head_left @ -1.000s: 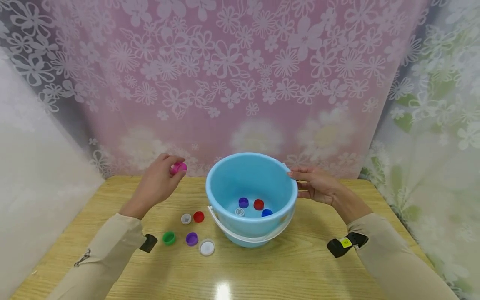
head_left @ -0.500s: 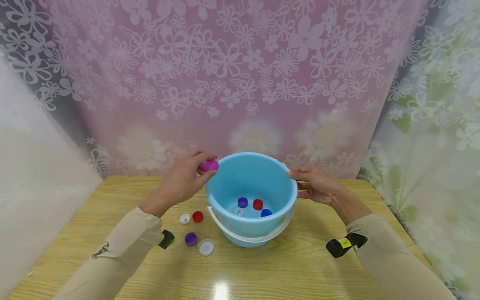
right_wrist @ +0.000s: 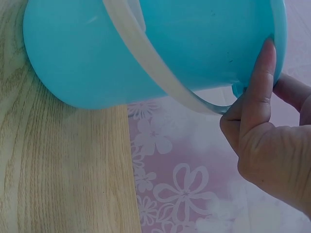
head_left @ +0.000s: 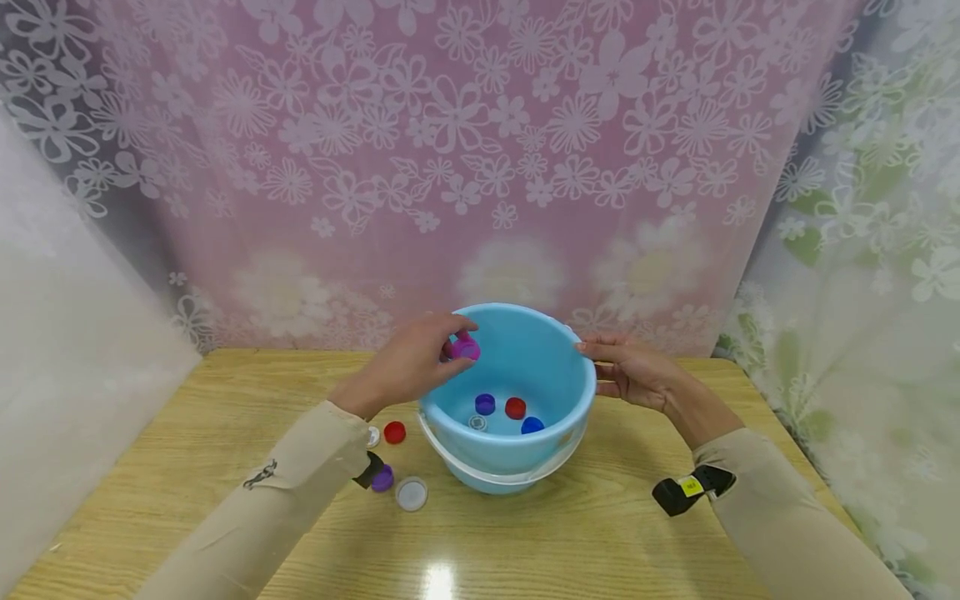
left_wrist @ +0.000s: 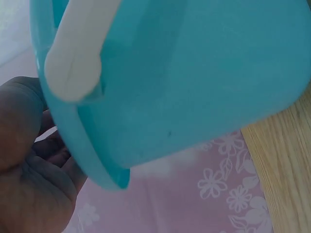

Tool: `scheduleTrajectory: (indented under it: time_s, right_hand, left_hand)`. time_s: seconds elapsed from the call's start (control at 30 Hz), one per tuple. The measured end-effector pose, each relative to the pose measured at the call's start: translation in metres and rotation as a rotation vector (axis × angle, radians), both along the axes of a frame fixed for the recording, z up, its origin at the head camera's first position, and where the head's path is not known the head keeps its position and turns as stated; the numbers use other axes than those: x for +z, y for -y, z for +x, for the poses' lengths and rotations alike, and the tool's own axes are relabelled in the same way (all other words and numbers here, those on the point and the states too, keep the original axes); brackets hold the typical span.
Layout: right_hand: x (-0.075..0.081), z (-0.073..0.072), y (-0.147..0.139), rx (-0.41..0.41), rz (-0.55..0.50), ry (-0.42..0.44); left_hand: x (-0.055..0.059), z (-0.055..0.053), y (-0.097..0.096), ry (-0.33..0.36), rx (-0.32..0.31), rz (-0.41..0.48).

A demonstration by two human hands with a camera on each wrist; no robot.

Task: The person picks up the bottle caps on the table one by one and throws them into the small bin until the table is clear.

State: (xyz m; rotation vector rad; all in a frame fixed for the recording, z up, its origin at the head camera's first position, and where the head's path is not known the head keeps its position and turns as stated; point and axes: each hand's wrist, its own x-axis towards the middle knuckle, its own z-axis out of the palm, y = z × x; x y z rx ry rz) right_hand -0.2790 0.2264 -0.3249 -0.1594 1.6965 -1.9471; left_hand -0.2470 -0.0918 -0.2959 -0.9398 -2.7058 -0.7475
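My left hand (head_left: pixel 412 362) pinches a pink bottle cap (head_left: pixel 467 348) between fingers and thumb, over the left side of the light blue bucket's opening. In the left wrist view the cap is hidden behind the bucket's rim. My right hand (head_left: pixel 633 371) holds the bucket (head_left: pixel 498 454) by its right rim; in the right wrist view one fingertip presses the outer wall just below the edge. On the bucket floor lie a purple cap (head_left: pixel 485 405), a red cap (head_left: pixel 515 408), a blue cap (head_left: pixel 532 426) and a white cap (head_left: pixel 477 423).
Left of the bucket, the wooden table (head_left: pixel 600 533) bears a red cap (head_left: pixel 394 432), a partly hidden white cap (head_left: pixel 373 437), a purple cap (head_left: pixel 382 478) and a larger white lid (head_left: pixel 412 494). The bucket's white handle (head_left: pixel 502 478) hangs down in front. A floral curtain (head_left: pixel 465 167) stands behind.
My left hand has carried the pink cap rightward from beside the bucket to over its opening. The left sleeve now covers the green cap. My right hand stays at the rim.
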Motion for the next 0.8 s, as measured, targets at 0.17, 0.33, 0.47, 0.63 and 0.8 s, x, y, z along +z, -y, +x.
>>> scheduleTrajectory:
  time_s: [0.17, 0.33, 0.47, 0.63, 0.8]
  right_hand:
    - [0.000, 0.001, 0.000, -0.006, 0.001, -0.001]
    - [0.000, 0.000, 0.000, 0.003, -0.004, -0.006]
    - [0.000, 0.000, -0.001, -0.003, -0.016, 0.000]
    - [0.000, 0.000, -0.002, -0.010, -0.018, 0.007]
    - [-0.001, 0.001, 0.000, -0.006, -0.018, 0.010]
  left_hand:
    - [-0.005, -0.005, -0.010, 0.006, -0.049, -0.017]
    - [-0.014, -0.009, -0.011, 0.015, -0.054, -0.028]
    - [-0.015, -0.009, -0.012, 0.020, -0.065, -0.056]
    - [-0.012, -0.008, -0.015, 0.032, -0.090, -0.126]
    - [-0.013, -0.009, -0.017, 0.037, -0.120, -0.151]
